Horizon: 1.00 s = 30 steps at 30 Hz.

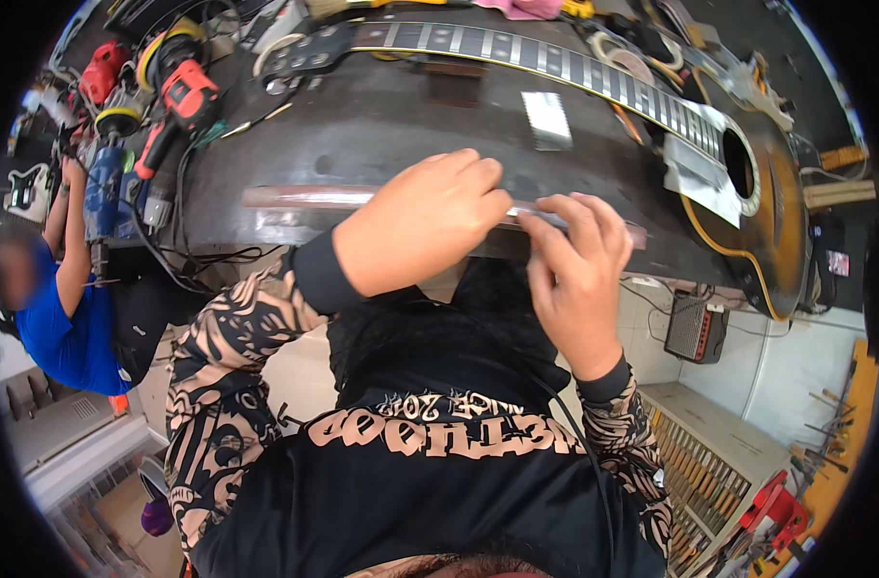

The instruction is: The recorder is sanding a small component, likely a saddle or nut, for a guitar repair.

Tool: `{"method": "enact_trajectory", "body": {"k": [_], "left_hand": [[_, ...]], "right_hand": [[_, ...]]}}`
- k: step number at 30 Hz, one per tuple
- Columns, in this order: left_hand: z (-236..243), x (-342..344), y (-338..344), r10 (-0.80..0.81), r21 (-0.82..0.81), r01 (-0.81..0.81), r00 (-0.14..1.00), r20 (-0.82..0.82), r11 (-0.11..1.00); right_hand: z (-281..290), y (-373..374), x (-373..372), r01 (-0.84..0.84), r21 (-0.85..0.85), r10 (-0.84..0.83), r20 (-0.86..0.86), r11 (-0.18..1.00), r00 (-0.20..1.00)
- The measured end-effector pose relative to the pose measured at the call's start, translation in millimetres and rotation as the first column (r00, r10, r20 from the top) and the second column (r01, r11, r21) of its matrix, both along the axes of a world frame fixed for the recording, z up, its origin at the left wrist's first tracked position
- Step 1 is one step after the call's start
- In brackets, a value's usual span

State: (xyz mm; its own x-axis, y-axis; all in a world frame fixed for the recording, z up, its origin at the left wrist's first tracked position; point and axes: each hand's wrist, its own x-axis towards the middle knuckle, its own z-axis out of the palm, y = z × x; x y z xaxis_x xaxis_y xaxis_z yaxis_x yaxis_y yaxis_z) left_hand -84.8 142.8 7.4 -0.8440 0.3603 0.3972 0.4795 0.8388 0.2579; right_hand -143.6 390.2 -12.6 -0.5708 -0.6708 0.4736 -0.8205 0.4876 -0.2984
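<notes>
Reddish-brown strip [326, 197], one, under one left hand [425, 220], one right hand [580, 275]

Bright enough indoors, big fisheye bend, black corners
Light seems to fall from above, evenly on the hands [422, 223]. The dark surface [333, 116] has a soft sheen up top, and the silvery sheet [547, 121] in the upper middle throws real glare. Guitar neck [502, 46] bows like crazy, the black shirt [401, 501] swallows detail, and the head [17, 270] far left is smeared.
</notes>
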Motion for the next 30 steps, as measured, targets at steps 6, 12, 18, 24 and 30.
{"method": "enact_trajectory", "body": {"k": [6,12,18,24,30], "left_hand": [[19,84,-133,0.088,-0.044,-0.082,0.981,0.175,0.996],[25,106,-165,0.153,-0.079,-0.139,0.963,0.222,0.987],[-10,7,-36,-0.072,0.074,0.071,0.997,0.007,0.995],[-23,-68,97,-0.073,-0.02,0.071,0.991,-0.116,0.997],[-14,7,-49,-0.15,-0.043,0.15,0.989,-0.002,0.988]], "right_hand": [[-8,-134,48,-0.259,-0.07,0.258,-0.026,0.963,0.966],[-9,-179,59,-0.294,-0.116,0.286,-0.08,0.949,0.955],[3,-28,6,-0.021,0.045,0.022,-0.041,0.999,0.999],[8,76,-30,0.223,0.056,-0.218,-0.085,0.973,0.972],[3,-32,12,-0.042,0.015,0.043,-0.049,0.999,0.998]]}}
